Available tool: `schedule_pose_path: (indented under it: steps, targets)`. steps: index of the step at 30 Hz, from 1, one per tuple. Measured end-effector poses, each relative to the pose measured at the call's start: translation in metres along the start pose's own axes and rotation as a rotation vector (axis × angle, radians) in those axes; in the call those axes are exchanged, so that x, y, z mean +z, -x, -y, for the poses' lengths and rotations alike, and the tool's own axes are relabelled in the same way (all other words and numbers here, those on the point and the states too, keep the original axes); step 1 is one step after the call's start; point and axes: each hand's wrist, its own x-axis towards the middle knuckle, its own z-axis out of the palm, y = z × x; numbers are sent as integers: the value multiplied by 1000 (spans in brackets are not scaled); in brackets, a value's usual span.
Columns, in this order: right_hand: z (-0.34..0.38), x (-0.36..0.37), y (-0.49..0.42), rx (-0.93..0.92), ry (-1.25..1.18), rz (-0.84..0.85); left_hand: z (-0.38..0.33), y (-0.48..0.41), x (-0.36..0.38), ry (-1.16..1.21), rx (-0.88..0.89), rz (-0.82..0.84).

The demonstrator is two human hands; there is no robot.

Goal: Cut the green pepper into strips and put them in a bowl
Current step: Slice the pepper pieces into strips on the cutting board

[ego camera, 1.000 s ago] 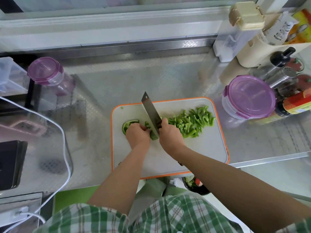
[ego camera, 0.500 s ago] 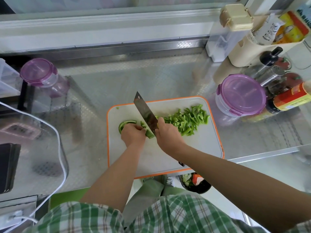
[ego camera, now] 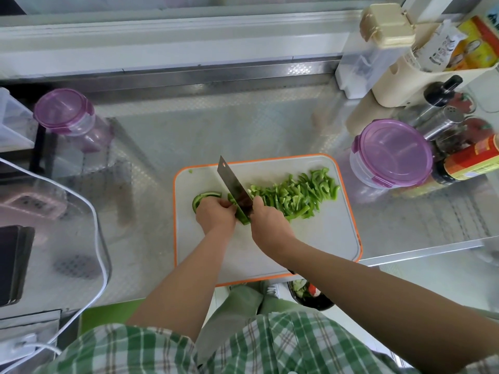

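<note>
On the board (ego camera: 324, 238), the left hand (ego camera: 216, 215) curls its fingers over the uncut pepper (ego camera: 201, 198), holding it down. The right hand (ego camera: 270, 224) grips the knife (ego camera: 235, 188), its blade beside the left fingers; cut strips (ego camera: 297, 194) are piled to the right.

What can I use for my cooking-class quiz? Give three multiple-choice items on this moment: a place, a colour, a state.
1. Where on the cutting board does the pile of strips lie?
A. right of the knife
B. at its near edge
C. at its left edge

2. What colour is the board's rim?
A. blue
B. orange
C. black

3. What is the right hand doing?
A. lying flat
B. gripping the knife
C. pinching a strip

Answers: 1 A, the strips heap on the blade's right side. 2 B, an orange edge runs round the board. 3 B, its fingers curl round the knife while the left hand holds the green pepper.
</note>
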Motion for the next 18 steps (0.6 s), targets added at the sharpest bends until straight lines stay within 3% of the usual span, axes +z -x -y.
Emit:
schedule_pose_path:
  steps: [18]
  targets:
    - [3, -3, -28, 62, -74, -49, 3, -4, 0, 85, -56, 30]
